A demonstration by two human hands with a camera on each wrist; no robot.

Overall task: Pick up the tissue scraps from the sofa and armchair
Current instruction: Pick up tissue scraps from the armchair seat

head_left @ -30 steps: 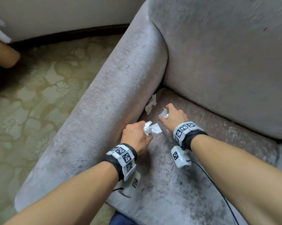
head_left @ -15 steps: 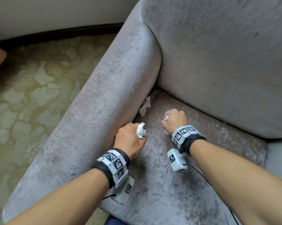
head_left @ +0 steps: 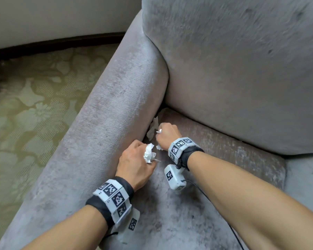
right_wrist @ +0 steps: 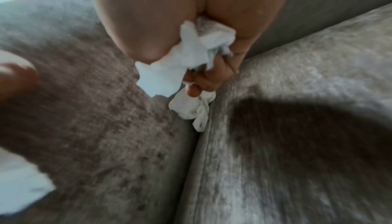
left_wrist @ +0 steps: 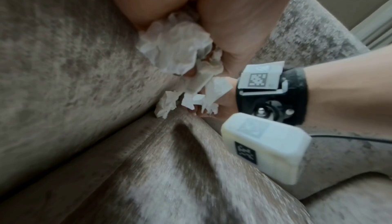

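Observation:
My left hand is curled round a crumpled wad of white tissue scraps, also clear in the left wrist view as the wad. My right hand grips its own bunch of tissue scraps, and its fingertips are at a white tissue scrap lying in the crease between the armrest and the seat cushion. In the right wrist view that scrap sits just under the fingers, in the crease. Both hands are close together on the seat by the armrest.
The grey velvet back cushion rises behind the hands. Patterned green carpet lies to the left of the armrest, with a dark skirting and pale wall beyond. A black cable trails from the right wrist camera across the seat.
My right hand has moved left and forward to the scrap in the crease by the armrest. My left hand has stayed put with its wad; the loose scrap near it is no longer on the seat.

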